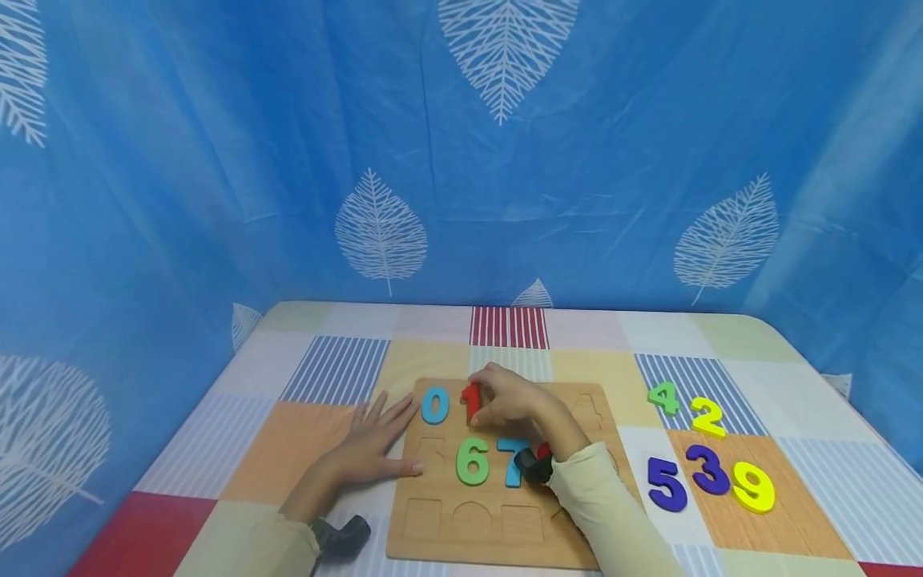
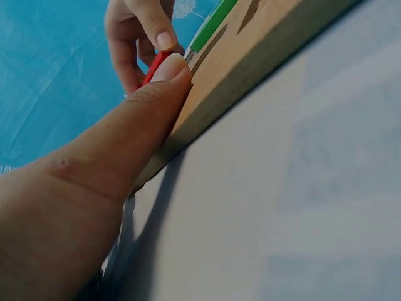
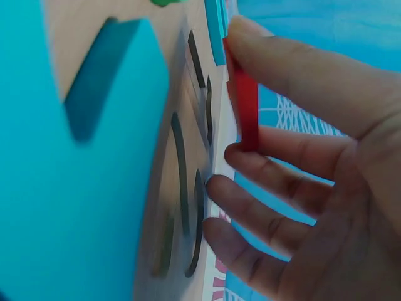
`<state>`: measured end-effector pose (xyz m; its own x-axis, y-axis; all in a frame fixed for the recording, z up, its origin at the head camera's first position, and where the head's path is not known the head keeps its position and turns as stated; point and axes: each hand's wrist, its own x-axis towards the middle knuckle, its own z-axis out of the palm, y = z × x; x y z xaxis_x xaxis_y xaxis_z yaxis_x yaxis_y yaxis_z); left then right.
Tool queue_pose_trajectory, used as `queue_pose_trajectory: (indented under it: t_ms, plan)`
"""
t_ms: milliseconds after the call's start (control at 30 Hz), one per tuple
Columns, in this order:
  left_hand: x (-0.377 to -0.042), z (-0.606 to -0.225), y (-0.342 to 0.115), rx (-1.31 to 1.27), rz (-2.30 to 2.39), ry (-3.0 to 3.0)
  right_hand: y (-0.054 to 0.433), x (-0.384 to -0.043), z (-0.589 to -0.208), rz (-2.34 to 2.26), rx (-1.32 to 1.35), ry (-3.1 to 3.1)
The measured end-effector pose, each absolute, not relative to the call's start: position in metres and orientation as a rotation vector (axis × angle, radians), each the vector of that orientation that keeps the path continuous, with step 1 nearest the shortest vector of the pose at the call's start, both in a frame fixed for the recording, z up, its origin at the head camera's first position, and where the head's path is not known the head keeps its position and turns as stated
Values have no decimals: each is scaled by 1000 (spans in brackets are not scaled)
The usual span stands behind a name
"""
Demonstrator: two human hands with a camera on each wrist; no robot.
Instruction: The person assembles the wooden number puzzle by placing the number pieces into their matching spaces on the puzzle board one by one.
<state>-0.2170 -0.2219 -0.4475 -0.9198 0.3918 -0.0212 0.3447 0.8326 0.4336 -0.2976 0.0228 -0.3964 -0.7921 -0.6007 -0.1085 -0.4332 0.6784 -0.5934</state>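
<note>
A red number 1 piece is pinched between the thumb and fingers of my right hand, over the top row of a wooden number puzzle board. In the right wrist view the red 1 stands on edge close over the board. My left hand lies with fingers spread at the board's left side, its thumb on the edge. The blue 0 sits left of the red 1. A green 6 and a blue 7 lie in the middle row, beside a red piece mostly hidden by the right wrist.
Right of the board lie a green 4, yellow 2, purple 3, purple 5 and yellow 9. They rest on a patchwork tablecloth. A blue leaf-patterned curtain hangs behind.
</note>
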Motion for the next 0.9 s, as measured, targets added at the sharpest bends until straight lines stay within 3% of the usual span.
queue_pose_trajectory:
  t_ms: [900]
  plan:
    - [-215,-448,-221,591,647,2923,16,-288,-397,-589,-847,2676]
